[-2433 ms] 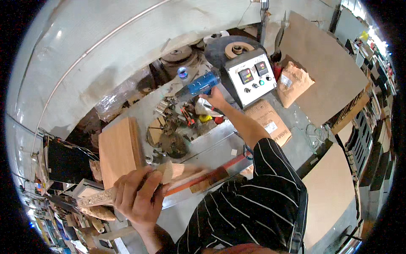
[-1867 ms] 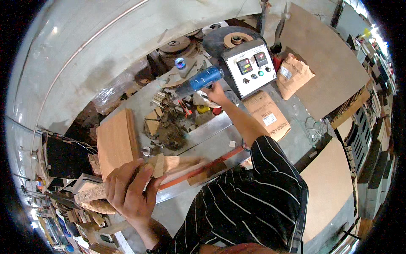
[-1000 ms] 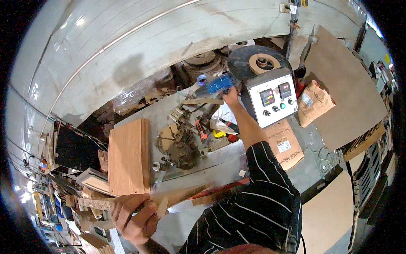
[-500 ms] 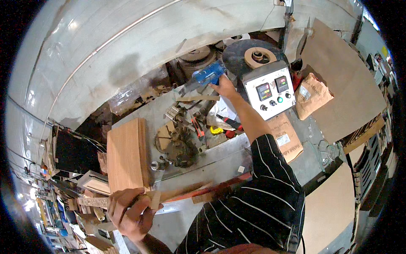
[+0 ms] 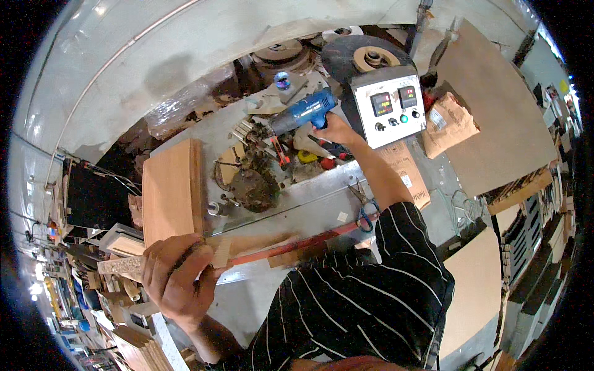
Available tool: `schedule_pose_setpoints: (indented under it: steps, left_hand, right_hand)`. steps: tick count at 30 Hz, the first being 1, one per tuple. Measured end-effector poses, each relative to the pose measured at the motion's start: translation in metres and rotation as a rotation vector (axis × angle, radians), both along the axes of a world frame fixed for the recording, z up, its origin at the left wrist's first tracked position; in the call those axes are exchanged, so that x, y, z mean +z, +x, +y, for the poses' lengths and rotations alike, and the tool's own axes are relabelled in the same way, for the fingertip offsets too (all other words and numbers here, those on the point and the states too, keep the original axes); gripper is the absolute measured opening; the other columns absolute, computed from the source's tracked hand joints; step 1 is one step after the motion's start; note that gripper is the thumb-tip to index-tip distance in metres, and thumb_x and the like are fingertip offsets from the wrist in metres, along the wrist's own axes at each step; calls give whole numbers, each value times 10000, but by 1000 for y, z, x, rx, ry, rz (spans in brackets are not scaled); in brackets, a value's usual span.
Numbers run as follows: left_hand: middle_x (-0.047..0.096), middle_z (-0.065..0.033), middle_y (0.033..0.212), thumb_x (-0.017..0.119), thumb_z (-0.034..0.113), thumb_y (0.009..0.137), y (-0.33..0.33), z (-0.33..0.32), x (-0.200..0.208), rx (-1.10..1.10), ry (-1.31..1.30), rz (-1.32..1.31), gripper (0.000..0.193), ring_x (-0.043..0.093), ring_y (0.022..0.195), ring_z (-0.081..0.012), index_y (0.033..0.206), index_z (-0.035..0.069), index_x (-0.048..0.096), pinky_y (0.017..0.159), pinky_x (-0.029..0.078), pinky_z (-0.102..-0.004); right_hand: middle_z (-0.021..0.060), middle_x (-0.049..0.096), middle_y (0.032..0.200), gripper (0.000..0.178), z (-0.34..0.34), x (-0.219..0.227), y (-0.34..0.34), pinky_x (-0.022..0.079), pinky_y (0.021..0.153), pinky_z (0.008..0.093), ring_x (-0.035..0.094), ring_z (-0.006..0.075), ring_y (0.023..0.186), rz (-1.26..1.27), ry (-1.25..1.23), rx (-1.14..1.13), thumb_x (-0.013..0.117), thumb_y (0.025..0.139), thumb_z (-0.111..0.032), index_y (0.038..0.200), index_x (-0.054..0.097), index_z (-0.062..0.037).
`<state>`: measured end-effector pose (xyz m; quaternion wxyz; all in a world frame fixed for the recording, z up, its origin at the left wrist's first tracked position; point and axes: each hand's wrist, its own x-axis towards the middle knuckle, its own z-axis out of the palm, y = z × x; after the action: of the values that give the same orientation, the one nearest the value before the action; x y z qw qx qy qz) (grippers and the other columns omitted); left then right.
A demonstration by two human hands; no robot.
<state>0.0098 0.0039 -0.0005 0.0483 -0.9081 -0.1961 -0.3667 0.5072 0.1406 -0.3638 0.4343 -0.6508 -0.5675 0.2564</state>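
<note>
My right hand [image 5: 339,131] is wrapped round the handle of a blue heat gun [image 5: 312,111], whose nozzle points left above the cluttered bench. Closed at the lower left, my left hand [image 5: 176,275] grips a narrow wooden board [image 5: 120,268]. Its rough particle-board end sticks out left of the fist, and a thin, pale strip reaches right, blurred. Below the heat gun lie a red utility knife [image 5: 280,153], a yellow tape measure [image 5: 306,156] and a dusty round metal machine part [image 5: 255,188].
Stacked wooden panels [image 5: 170,191] stand left of the tools. A control box [image 5: 390,108] with lit displays, a paper sack [image 5: 450,123] and a large brown sheet [image 5: 504,111] are on the right. Blue-handled scissors [image 5: 366,219] and pliers [image 5: 357,193] lie near the bench's red front edge [image 5: 297,243].
The heat gun has come nearer to me, over the tools, in my right hand. Scissors and pliers now show beside my right forearm. My left hand keeps its hold; the view has shifted slightly.
</note>
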Motion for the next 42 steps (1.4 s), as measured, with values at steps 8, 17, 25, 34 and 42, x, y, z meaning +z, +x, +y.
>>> schedule_pose_setpoints:
  steps: [8, 17, 25, 34, 42]
  left_hand:
    - [802, -95, 1057, 909, 373, 910, 2, -8, -5, 12, 39, -52, 358, 769, 915, -304, 1148, 150, 759, 781, 587, -444]
    - [796, -100, 1055, 933, 383, 875, 4, -14, 1, 41, 66, -59, 352, 753, 890, -305, 1059, 122, 787, 740, 566, -427]
    - [788, -84, 1057, 948, 252, 764, 2, -22, 6, 118, -20, -16, 330, 745, 883, -294, 1020, 144, 770, 784, 559, -450]
    - [787, -107, 1086, 885, 158, 838, 4, -13, 11, 90, -69, 36, 334, 764, 905, -304, 1143, 201, 756, 781, 578, -486]
    - [778, -162, 1147, 843, 23, 870, -17, 1, -19, 73, 19, -99, 242, 762, 981, -413, 1065, 117, 735, 864, 626, -548]
  right_hand:
    - [71, 757, 1265, 447, -76, -23, -34, 566, 1065, 398, 701, 201, 1187, 259, 50, -20, 913, 950, -162, 1316, 695, -28]
    - [162, 672, 1513, 626, -35, -100, -7, 444, 1247, 498, 597, 341, 1452, 191, 133, -119, 927, 912, -171, 1459, 640, -75]
    - [187, 692, 1456, 492, 63, -102, -1, 416, 1264, 564, 600, 453, 1403, -69, 429, -420, 838, 861, -81, 1341, 735, -101]
    - [178, 709, 1394, 513, 166, -102, 55, 492, 1186, 467, 642, 353, 1355, 139, 436, -377, 810, 939, -80, 1420, 640, -22]
    - [193, 666, 1452, 541, 175, -117, 94, 491, 1158, 471, 610, 351, 1388, -106, 462, -819, 802, 935, -103, 1443, 626, -39]
